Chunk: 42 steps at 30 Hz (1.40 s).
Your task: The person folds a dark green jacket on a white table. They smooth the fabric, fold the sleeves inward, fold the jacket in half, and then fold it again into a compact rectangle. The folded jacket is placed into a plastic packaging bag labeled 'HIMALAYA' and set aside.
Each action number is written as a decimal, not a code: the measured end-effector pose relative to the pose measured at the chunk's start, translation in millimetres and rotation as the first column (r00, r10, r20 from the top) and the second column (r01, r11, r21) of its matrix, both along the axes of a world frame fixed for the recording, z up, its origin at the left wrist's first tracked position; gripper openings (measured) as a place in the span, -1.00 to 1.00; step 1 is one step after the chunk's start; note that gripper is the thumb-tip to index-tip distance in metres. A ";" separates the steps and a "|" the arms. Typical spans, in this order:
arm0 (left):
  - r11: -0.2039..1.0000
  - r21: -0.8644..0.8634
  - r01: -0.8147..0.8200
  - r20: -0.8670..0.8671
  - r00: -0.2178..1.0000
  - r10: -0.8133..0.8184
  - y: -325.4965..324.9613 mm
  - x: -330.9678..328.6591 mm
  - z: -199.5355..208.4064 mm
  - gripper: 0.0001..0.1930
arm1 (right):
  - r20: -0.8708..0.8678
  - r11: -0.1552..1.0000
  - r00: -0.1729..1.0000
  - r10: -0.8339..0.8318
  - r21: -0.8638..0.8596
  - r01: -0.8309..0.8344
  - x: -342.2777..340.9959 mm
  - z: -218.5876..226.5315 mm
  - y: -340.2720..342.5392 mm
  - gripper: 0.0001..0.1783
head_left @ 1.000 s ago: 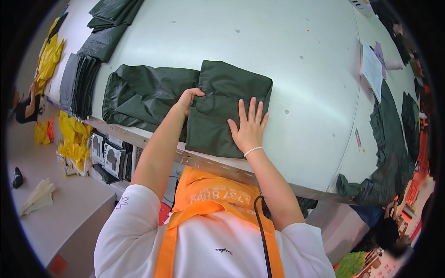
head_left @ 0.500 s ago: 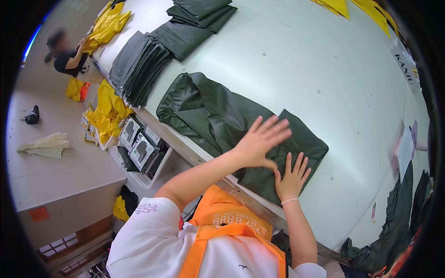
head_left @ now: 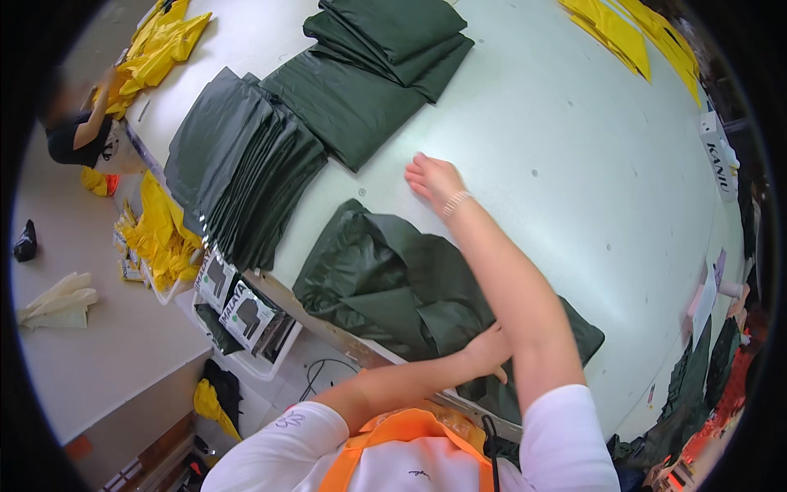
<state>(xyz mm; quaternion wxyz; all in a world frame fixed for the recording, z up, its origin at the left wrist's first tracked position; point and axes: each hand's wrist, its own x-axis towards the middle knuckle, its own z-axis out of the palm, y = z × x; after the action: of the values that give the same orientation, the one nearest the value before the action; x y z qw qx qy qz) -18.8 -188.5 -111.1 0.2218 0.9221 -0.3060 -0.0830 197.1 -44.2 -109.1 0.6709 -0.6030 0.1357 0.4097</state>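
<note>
A loosely folded dark green garment of shiny coated fabric (head_left: 369, 279) lies crumpled along the near table edge. My left hand (head_left: 489, 351) rests on its right part, fingers apart as far as they show; my right forearm crosses over and hides some of it. Beyond the garment, over the white table (head_left: 557, 221), my right hand (head_left: 434, 179) reaches left with curled fingers and nothing visible in it. Nearest to that hand is a stack of folded dark green garments (head_left: 352, 107). To its left lies a fanned row of similar folded pieces (head_left: 246, 164).
Yellow garments (head_left: 164, 53) lie at the far left, where a person (head_left: 78, 135) handles them. Below the table edge stand a white basket of packaged items (head_left: 246, 320) and a heap of yellow garments (head_left: 160, 238). More yellow pieces (head_left: 611, 37) lie far right, near a white box (head_left: 718, 156).
My right hand has lifted off the garment and swung up and left, its forearm crossing over my left. My left hand has drawn back toward me. The view has shifted.
</note>
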 end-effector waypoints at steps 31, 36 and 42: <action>0.989 0.110 -0.096 0.253 0.965 0.066 -10.8 -12.3 -16.4 -0.36 | -0.074 0.892 0.892 -0.446 0.041 0.449 -290.9 65.5 -442.4 -0.42; 0.961 0.260 -0.090 0.192 0.981 0.040 8.4 -27.3 0.1 -0.35 | 0.153 0.846 0.838 -0.523 -0.028 0.533 -316.7 39.7 -460.2 -0.68; 0.843 0.223 -0.490 0.395 0.836 0.382 75.7 -8.3 30.9 -0.26 | 0.047 0.778 0.784 -0.619 0.180 0.602 -306.3 39.1 -452.0 -0.69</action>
<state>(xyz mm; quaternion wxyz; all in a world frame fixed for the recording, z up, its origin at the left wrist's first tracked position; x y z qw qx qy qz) -27.2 -112.8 -80.2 0.0295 0.9912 -0.1008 0.0806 -109.2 -496.2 -69.9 0.8182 -0.4928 0.2568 0.1474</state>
